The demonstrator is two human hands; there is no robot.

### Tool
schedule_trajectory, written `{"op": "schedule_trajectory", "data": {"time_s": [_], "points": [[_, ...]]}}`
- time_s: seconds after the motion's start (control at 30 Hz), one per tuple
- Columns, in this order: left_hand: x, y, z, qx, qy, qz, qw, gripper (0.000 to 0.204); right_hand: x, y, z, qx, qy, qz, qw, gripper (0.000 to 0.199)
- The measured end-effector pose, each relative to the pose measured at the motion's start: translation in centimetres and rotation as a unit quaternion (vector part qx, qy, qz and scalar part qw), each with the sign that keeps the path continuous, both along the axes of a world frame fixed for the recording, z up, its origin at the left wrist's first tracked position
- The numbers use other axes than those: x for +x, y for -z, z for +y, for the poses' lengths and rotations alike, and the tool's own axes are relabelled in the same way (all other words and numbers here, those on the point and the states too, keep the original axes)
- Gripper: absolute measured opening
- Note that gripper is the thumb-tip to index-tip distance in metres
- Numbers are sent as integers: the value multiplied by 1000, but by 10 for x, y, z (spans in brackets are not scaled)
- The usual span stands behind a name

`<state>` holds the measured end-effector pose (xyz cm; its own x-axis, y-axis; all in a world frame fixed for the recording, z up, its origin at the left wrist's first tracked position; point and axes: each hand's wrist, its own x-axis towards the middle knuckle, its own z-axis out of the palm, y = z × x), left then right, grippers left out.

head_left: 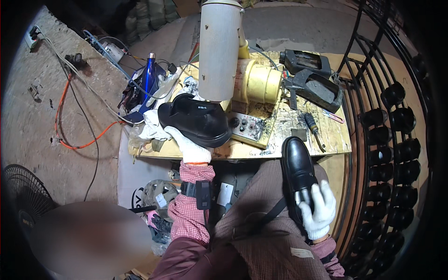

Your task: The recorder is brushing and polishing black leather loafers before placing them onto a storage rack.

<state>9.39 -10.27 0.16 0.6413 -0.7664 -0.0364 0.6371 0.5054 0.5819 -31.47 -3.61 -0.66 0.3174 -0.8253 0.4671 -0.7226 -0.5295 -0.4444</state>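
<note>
My left hand, in a white knit glove, is at the near left edge of the worktable and grips a black shoe from below; most of its fingers are hidden behind the shoe. That shoe sits just under a ribbed pale cylinder of a machine with a yellow motor. Whether shoe and cylinder touch, I cannot tell. My right hand, also gloved in white, closes on a second black shoe at its opening. This shoe rests over my right thigh, toe pointing away.
A control box with knobs stands below the motor. A screwdriver and black trays lie to its right. A blue bottle and cables are at left. Racks of black shoes line the right; another person's gloved hand shows at lower left.
</note>
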Motion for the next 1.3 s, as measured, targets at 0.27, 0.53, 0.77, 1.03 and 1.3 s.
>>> {"op": "schedule_trajectory", "data": {"time_s": [0.27, 0.53, 0.77, 1.03, 1.3], "points": [[-75, -39, 69, 119, 162, -32, 979, 101, -37, 20, -27, 456, 89, -112, 878, 54], [-133, 50, 109, 231, 540, 72, 806, 102, -77, 23, 5, 475, 106, -452, 747, 31], [-138, 50, 80, 238, 247, -232, 910, 64, -66, -7, -1, 264, 7, -227, 937, 29], [-150, -18, 107, 90, 404, 103, 904, 113, 40, -61, -19, 427, -203, -154, 868, 66], [-96, -17, 79, 127, 274, 92, 949, 92, 23, -45, -2, 95, -166, -31, 981, 69]]}}
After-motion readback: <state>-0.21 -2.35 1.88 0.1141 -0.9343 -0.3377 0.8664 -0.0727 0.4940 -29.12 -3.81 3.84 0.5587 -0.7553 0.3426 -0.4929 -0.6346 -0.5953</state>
